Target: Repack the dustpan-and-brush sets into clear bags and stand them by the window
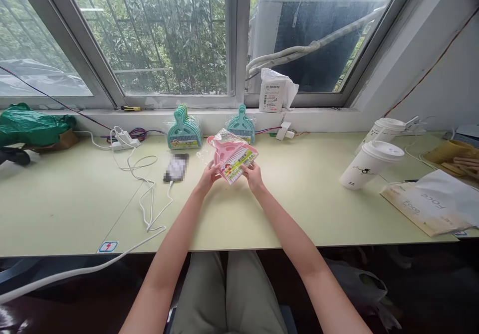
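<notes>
A pink mini dustpan and brush set (229, 155) in a clear plastic bag is held above the table, tilted, its handle pointing up and left. A yellow-green printed label runs across its front. My left hand (210, 175) grips its lower left edge, and my right hand (253, 175) pinches the right edge by the label. Behind it, against the wall under the window, stand a stack of green bagged dustpan sets (183, 132) on the left and more teal dustpan sets (241, 124) on the right, partly hidden by the pink one.
A phone (175, 167) on a white charging cable (151, 199) lies left of my hands. To the right are two white paper cups (370, 167) and a tissue pack (430, 207). A power strip (125, 142) and green plastic bag (30, 127) sit at back left.
</notes>
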{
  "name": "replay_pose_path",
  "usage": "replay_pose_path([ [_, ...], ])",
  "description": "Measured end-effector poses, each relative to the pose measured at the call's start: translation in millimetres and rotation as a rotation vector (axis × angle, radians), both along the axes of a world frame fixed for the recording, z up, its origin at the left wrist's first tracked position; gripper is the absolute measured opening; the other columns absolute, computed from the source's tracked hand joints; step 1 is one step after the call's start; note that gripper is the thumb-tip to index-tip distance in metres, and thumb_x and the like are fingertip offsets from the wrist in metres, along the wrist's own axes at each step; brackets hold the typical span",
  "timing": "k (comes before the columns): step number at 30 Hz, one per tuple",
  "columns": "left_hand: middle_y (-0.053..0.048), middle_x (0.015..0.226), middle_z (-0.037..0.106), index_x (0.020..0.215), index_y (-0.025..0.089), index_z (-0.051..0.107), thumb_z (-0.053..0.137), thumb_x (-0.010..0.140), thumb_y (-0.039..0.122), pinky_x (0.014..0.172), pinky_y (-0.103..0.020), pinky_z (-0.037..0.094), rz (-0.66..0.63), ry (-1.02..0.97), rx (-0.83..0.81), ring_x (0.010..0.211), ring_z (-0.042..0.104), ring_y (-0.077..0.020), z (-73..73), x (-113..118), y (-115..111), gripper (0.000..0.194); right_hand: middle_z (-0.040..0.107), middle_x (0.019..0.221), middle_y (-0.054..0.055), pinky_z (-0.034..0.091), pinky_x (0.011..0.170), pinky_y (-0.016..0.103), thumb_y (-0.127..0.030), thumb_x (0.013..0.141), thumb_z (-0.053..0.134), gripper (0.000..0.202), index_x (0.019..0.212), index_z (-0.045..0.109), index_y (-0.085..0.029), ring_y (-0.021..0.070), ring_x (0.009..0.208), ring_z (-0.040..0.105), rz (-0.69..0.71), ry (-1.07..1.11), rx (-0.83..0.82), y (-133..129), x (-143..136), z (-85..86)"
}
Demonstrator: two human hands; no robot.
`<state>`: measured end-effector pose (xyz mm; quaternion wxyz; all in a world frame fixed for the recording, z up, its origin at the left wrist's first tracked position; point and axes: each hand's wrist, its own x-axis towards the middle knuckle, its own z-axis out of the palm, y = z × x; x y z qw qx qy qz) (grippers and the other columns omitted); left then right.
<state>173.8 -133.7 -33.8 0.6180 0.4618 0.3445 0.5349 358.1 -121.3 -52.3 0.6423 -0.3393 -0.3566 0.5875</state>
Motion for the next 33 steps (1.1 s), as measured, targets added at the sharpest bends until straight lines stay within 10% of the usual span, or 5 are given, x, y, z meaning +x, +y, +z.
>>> replay_pose_path([
  [15, -0.013, 0.133, 0.057, 0.128, 0.022, 0.054, 0.069, 0.079, 0.037, 0.094, -0.041, 0.049, -0.293, 0.031, -0.124, 0.114, 0.060, -0.0280, -1.2, 24.5, -16.8, 0.054, 0.067, 0.100, 0.005, 0.057, 0.084, 0.033, -0.022, 0.064, 0.074, 0.036, 0.097, 0.059, -0.020, 0.0182, 0.095, 0.065, -0.103, 0.029, -0.007, -1.1, 2.9, 4.6],
  [21, -0.010, 0.125, 0.062, 0.125, 0.021, 0.056, 0.064, 0.081, 0.043, 0.081, -0.030, 0.053, 0.003, -0.082, -0.100, 0.107, 0.062, -0.0216, -2.0, 26.5, -6.5, 0.049, 0.068, 0.098, 0.005, 0.057, 0.086, 0.034, -0.023, 0.065, 0.074, 0.035, 0.096, 0.058, -0.020, 0.0187, 0.095, 0.065, -0.102, 0.034, -0.017, -1.4, 2.0, 3.1],
  [33, -0.008, 0.123, 0.063, 0.130, 0.025, 0.048, 0.069, 0.071, 0.025, 0.072, -0.031, 0.057, 0.126, -0.020, -0.130, 0.098, 0.064, -0.0219, -6.6, 37.8, -11.9, 0.063, 0.068, 0.099, 0.004, 0.057, 0.086, 0.033, -0.022, 0.068, 0.073, 0.031, 0.096, 0.059, -0.021, 0.0180, 0.095, 0.066, -0.071, 0.040, -0.024, -2.3, -5.5, 0.8],
])
